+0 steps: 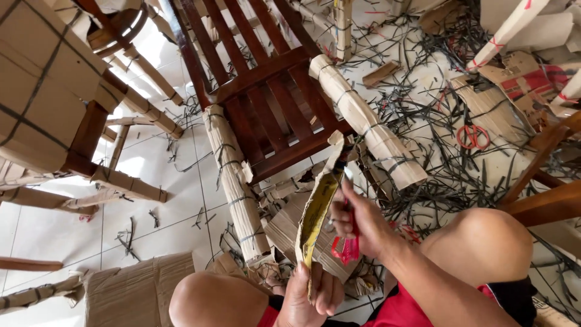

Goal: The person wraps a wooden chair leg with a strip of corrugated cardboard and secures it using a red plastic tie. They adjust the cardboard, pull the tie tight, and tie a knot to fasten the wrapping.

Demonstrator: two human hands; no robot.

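Observation:
My left hand [311, 300] grips the lower end of a long strip of brown cardboard [319, 206] with a yellowish inner face, held upright between my knees. My right hand [357, 221] holds red-handled scissors [346, 245] against the strip's right edge, the blades up near its top. Just beyond stands a dark wooden chair [266, 97] lying on the floor, its legs [363, 121] wrapped in cardboard bound with black straps.
Another cardboard-wrapped chair [48, 91] stands at the left. A second pair of red scissors [472, 136] lies on the white tiled floor at the right among cut black straps [423, 91] and cardboard scraps. A wrapped bundle [139, 293] sits by my left knee.

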